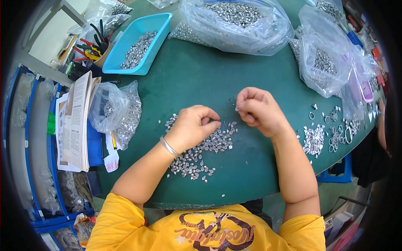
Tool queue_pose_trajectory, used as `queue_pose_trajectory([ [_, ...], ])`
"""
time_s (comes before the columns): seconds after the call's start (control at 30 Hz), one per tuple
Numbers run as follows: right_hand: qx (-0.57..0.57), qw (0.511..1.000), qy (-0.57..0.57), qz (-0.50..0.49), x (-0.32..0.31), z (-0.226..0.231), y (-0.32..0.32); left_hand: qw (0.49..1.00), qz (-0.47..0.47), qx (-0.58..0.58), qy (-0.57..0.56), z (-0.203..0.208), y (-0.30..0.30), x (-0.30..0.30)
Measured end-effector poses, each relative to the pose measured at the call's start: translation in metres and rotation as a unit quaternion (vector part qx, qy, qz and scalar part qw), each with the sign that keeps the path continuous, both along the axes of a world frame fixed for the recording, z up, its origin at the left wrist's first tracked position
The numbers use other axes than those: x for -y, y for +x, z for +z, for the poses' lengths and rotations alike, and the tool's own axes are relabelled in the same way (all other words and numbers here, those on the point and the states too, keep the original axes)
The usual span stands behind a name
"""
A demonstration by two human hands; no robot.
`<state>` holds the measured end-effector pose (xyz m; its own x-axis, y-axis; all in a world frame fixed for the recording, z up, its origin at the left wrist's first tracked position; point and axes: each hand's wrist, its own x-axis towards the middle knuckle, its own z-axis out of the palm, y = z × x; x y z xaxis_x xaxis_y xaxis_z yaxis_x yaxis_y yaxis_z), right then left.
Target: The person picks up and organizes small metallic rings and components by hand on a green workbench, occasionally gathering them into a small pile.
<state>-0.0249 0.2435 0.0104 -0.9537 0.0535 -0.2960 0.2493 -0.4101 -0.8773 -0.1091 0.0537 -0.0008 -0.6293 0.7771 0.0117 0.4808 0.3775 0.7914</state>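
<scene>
The person's right hand [260,112] is raised over the bench [251,180] with its fingers curled, thumb and forefinger pinching a small pale piece [237,109]; the left hand [193,126] is just to its left, the thumb and forefinger tips drawn close together, and whether anything sits between them cannot be told; a silver bangle [168,146] circles the left wrist.

Beneath and beside the left hand lies a loose heap of small silver pieces [190,167], many of them oval; the left hand and forearm cover part of it; one stray bit [223,195] lies apart, near the bench's front edge.

Past the right forearm, which comes between them and the heap, lie a cluster of pale flat pieces [313,140] and a scatter of silver rings [335,138]; to the left a clear plastic bag [130,106] of metal parts stands near a sheaf of papers [77,125] and a yellow pen-like stick [113,141].

Farther out, a turquoise basket [161,39] holds more silver pieces, with a holder of pliers-like tools [97,47] at its left; a large clear bag [272,33] of silver parts fills the far side; another filled bag [307,75] rests at the far right, near a purple container [367,92]; blue-framed shelves [27,138] line the left, and a co-worker's arm [382,125] shows at the right edge.
</scene>
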Motion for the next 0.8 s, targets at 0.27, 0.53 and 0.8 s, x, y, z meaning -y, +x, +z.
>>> queue_pose_trajectory([
  [0.27, -0.113, 0.810, 0.567, 0.097, 0.016, -0.017, 0.008, 0.982, 0.051, 0.177, 0.043, -0.002, 0.003, -0.006],
  [0.53, -0.004, 0.991, 0.128, 0.030, -0.011, -0.004, 0.008, 0.988, 0.055, 0.141, 0.028, 0.005, 0.001, -0.006],
  [0.8, -0.132, 0.810, 0.571, 0.012, 0.009, -0.019, 0.024, 0.986, -0.082, -0.139, -0.036, 0.000, 0.017, -0.012],
])
